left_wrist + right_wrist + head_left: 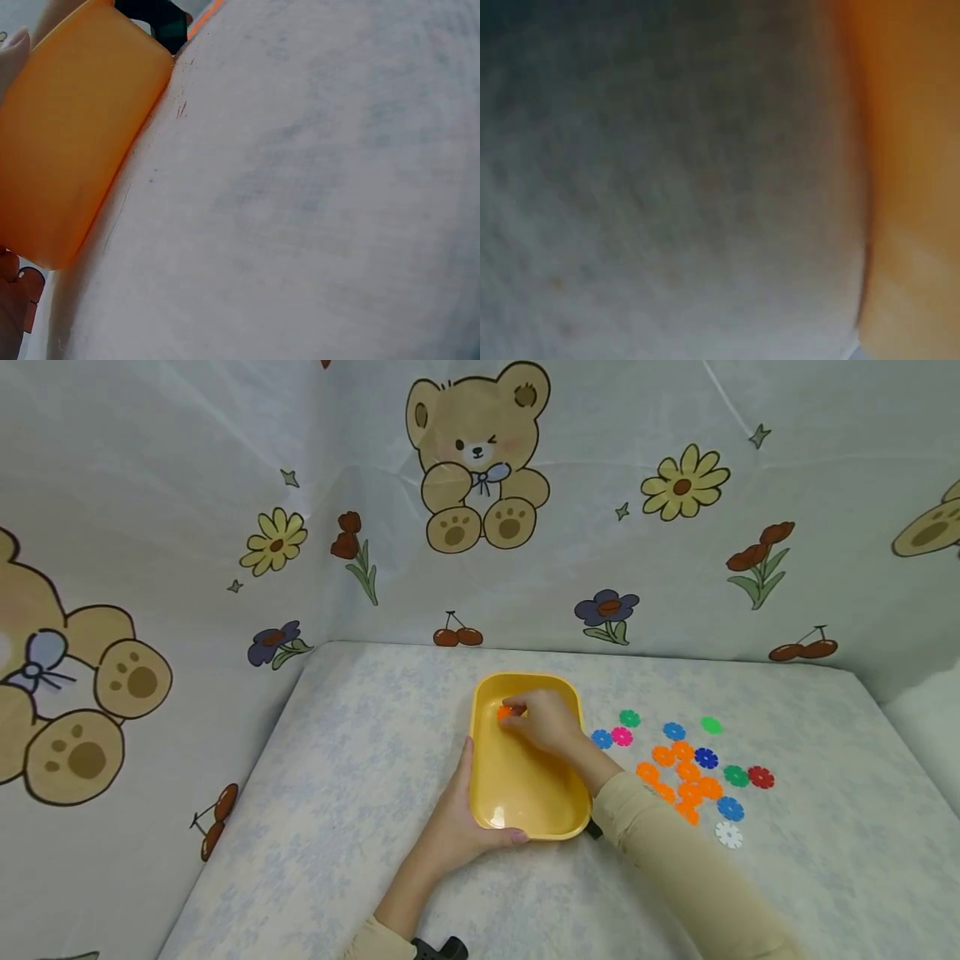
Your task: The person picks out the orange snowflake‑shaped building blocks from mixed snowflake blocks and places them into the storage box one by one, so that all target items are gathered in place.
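A yellow plastic tray (528,785) stands on the table in the head view. My left hand (457,818) grips its near left corner, with the thumb along the front wall and fingers along the left side. Over the tray's far half, my right hand (549,720) pinches an orange snowflake disc (505,713) between thumb and fingertips. In the left wrist view the tray's outer wall (82,127) shows between parts of the left hand. The right wrist view is blurred and shows only the tray (915,180) and tablecloth, not the fingers.
Right of the tray lie several orange discs (688,792), with blue (730,809), green (736,776), red (761,777), pink (622,737) and white (729,835) ones around them. A bear-printed cloth (600,568) rises behind the table (360,735).
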Available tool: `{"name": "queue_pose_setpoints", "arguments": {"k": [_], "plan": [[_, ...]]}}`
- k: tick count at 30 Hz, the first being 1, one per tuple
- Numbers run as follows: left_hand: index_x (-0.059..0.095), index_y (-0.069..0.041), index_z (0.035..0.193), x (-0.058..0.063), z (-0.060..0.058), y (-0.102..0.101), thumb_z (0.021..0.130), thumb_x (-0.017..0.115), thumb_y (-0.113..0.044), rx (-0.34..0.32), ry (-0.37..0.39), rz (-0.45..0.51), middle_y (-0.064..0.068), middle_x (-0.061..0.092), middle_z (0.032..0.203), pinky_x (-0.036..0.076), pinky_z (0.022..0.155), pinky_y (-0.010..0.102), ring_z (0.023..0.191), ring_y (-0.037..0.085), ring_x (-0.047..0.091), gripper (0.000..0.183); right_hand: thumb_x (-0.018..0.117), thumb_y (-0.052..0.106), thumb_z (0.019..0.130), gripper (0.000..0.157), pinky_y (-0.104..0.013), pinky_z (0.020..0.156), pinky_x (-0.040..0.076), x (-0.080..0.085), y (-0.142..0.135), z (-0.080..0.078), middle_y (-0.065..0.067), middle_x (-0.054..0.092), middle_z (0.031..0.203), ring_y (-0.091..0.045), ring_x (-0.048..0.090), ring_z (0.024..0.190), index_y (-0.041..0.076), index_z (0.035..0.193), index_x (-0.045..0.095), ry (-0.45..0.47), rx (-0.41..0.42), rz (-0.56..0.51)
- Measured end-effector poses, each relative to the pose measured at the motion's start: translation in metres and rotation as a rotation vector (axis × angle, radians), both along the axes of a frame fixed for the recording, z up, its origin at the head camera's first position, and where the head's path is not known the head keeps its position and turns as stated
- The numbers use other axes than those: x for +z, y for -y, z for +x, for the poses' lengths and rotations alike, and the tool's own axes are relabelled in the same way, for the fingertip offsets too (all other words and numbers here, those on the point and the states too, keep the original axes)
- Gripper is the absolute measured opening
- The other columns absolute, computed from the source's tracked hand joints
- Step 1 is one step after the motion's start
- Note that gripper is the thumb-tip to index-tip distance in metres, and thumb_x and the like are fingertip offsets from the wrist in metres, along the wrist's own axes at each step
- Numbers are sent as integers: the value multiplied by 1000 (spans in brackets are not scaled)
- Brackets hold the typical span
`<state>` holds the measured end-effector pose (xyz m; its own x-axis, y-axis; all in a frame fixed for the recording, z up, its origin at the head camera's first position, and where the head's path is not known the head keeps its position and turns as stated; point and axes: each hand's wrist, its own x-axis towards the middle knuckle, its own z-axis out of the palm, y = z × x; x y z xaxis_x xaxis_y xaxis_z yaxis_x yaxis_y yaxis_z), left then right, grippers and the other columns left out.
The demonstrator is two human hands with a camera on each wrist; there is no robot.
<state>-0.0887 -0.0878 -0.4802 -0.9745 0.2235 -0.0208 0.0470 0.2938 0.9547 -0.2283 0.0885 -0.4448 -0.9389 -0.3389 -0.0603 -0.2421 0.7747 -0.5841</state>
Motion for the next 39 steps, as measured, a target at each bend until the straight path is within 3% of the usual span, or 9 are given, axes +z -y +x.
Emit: {"name": "queue_pose_setpoints", "arguments": {"k": [7, 15, 21, 25, 29, 33, 39], "plan": [[-6, -33, 159, -1, 0, 0, 62, 94, -42, 6, 8, -41, -9, 6, 167, 21, 120, 55, 152, 19, 18, 140, 72, 30, 91, 35, -34, 84, 55, -9, 8, -6, -3, 74, 99, -18, 63, 86, 9, 119, 73, -51, -7, 117], [-6, -35, 159, -1, 0, 0, 61, 94, -44, 12, -2, -57, -9, 6, 167, 21, 120, 55, 152, 19, 17, 141, 71, 32, 92, 18, -30, 65, 42, -13, 12, -8, 1, 57, 68, -18, 52, 66, 15, 90, 73, -150, 62, 208], [-8, -44, 156, -1, 1, 1, 59, 95, -45, 17, 3, -50, -6, 9, 167, 21, 121, 54, 152, 17, 18, 141, 67, 34, 95, 19, -31, 68, 45, -14, 14, -5, 1, 58, 76, -19, 51, 71, 16, 94, 75, -154, 92, 283], [-8, -44, 155, -2, 0, 1, 60, 95, -44, 11, 0, -37, -6, 8, 167, 21, 121, 54, 152, 18, 19, 140, 65, 37, 96, 23, -32, 65, 43, -11, 11, -3, 0, 56, 73, -20, 52, 70, 15, 97, 70, -147, 70, 237], [-8, -44, 155, -2, 1, -1, 62, 94, -42, 8, 0, -32, -6, 8, 167, 22, 121, 54, 152, 19, 19, 139, 65, 36, 96, 28, -31, 68, 47, -1, 5, 2, 1, 59, 76, -19, 54, 73, 13, 110, 71, -149, 28, 143], [-7, -39, 157, -2, 1, -1, 62, 94, -42, 15, 3, -38, -7, 7, 167, 22, 120, 56, 152, 20, 19, 139, 63, 36, 97, 38, -30, 70, 49, 19, -8, 14, 1, 66, 90, -18, 55, 76, 14, 127, 68, -184, -22, 91], [-7, -43, 156, -2, 1, -2, 61, 95, -42, 26, 0, -41, -7, 8, 167, 22, 119, 57, 152, 20, 19, 139, 64, 33, 97, 39, -29, 58, 44, 48, -52, 35, -3, 66, 96, -17, 49, 65, 13, 130, 66, -276, -78, 34]]}}
